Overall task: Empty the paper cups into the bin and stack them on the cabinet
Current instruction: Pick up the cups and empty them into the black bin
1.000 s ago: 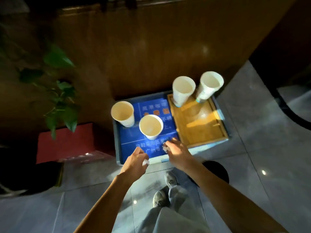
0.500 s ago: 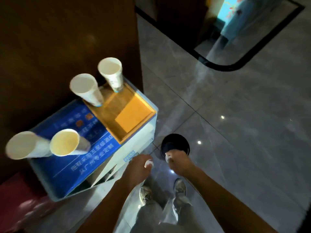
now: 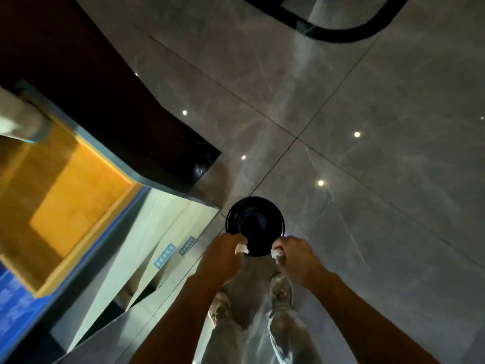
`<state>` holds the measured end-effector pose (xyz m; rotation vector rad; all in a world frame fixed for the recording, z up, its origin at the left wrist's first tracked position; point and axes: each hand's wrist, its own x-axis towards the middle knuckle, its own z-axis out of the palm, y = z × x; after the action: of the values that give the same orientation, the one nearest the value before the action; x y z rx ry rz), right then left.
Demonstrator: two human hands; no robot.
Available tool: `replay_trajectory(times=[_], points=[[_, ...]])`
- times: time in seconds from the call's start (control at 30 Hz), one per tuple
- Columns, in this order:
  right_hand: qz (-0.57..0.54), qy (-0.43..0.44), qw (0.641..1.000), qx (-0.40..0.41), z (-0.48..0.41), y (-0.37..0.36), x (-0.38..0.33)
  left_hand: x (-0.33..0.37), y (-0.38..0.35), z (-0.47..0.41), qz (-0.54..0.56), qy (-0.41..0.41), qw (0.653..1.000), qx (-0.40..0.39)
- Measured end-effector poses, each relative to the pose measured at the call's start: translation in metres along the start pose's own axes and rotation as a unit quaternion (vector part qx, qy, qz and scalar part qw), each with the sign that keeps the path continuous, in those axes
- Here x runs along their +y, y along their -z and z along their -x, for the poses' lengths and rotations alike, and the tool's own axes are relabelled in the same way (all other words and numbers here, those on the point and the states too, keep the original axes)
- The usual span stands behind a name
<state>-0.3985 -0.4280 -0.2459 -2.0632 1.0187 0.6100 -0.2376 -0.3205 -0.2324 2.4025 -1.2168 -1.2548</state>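
Left hand [image 3: 223, 254] and right hand [image 3: 296, 258] each pinch a white paper wad [image 3: 241, 248] in curled fingers [image 3: 232, 239], both equally close over the near rim of the round black bin [image 3: 262, 199] at 12 o'clock on the floor [image 3: 380, 179], cabinet [image 3: 157, 227] and blurred paper cup [image 3: 15, 122] off at 9.

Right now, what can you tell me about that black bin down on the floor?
The bin is round, black and open-topped, with a glossy rim, plastic by the look. It stands upright on the grey tiled floor, beside the cabinet corner, ahead of the person's shoes. Its inside is too dark to show contents. The left hand and right hand hover over its near edge, each pinching a white scrap; whether they touch it cannot be told.
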Motion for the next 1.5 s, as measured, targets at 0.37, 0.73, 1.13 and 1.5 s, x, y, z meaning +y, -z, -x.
replay_trajectory(times=[0.37,0.73,1.13,1.5], points=[[-0.068,-0.077,0.994,-0.047,-0.200,-0.138,0.077,-0.094,-0.151,-0.195,-0.143,0.011,0.979,-0.142],[-0.069,-0.181,0.975,-0.105,-0.345,-0.273,0.124,-0.191,-0.256,-0.351,-0.217,0.008,0.944,-0.246],[-0.003,-0.139,0.981,-0.135,-0.265,-0.227,0.083,-0.149,-0.198,-0.269,-0.217,-0.029,0.941,-0.257],[-0.071,-0.113,0.980,-0.145,-0.054,-0.135,-0.007,-0.094,-0.067,-0.060,-0.243,-0.017,0.936,-0.253]])
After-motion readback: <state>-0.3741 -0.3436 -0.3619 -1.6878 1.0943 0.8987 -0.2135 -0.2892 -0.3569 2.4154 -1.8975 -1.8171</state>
